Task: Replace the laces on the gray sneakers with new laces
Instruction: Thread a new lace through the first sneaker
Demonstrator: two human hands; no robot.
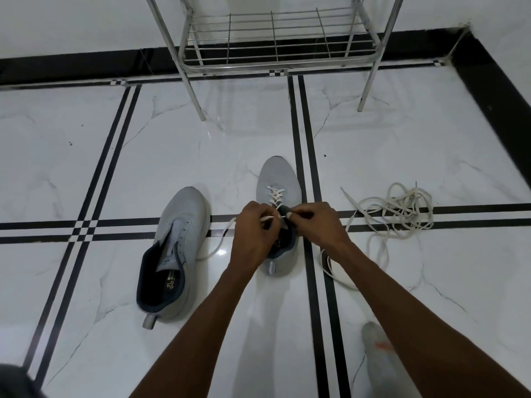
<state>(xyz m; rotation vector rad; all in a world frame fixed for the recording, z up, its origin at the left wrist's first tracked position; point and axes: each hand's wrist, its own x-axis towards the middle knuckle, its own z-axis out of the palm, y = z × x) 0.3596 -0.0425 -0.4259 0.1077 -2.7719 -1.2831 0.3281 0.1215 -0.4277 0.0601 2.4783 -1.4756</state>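
Two gray sneakers stand on the white tiled floor, toes pointing away from me. The left sneaker (175,248) has bare eyelets and no lace. The right sneaker (277,185) carries a white lace (275,193) crossed through its front eyelets. My left hand (253,234) pinches one end of that lace over the shoe's opening. My right hand (319,222) pinches the lace and the dark tongue at the right side. One loose end trails left across the floor, another curls behind my right forearm. Most of the shoe's opening is hidden by my hands.
A tangled heap of off-white laces (402,214) lies on the floor to the right. A metal wire shoe rack (275,44) stands ahead against the wall. A gray socked foot (376,349) shows at lower right. Black skirting runs along both walls.
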